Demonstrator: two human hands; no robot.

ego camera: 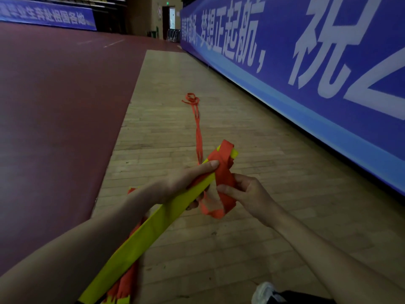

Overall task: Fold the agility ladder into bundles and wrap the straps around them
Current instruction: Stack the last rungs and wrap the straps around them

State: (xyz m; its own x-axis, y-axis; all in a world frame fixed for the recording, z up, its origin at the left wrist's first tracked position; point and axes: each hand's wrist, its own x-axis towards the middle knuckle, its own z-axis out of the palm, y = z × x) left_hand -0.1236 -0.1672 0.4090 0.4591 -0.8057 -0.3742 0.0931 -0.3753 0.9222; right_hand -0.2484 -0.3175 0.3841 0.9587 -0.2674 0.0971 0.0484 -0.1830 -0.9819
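The left grip (184, 183), a bare hand, holds the upper part of a bundle of flat yellow rungs (142, 233). Its fingers curl under the bundle and its thumb lies straight along the top, with the tip pressing on the orange strap (223, 172) wound round the bundle's far end. The right grip (247, 194), also a bare hand, pinches a loop of the same strap between thumb and curled fingers just beside the bundle, and slack strap sags beneath both hands. The bundle is held in the air and slants from the bottom left of the view up to the hands. More orange webbing (127, 281) hangs at its lower end.

From the wound part a loose tail of strap (198, 137) trails away across the wooden floor (219, 238) and ends in a small tangle farther out. The boards form a strip with a dark red floor covering (54, 128) along its left edge. A long blue banner (306, 62) stands along its right edge. Its white characters read "梦想正起航," and then a large "祝"; the characters before these are too blurred to read. A second blue banner (46, 16) at the far left reads in part "毕业生奔赴祖国各地". An open doorway (172, 18) shows at the far end. A white shoe (263, 292) rests on the boards at the near edge.
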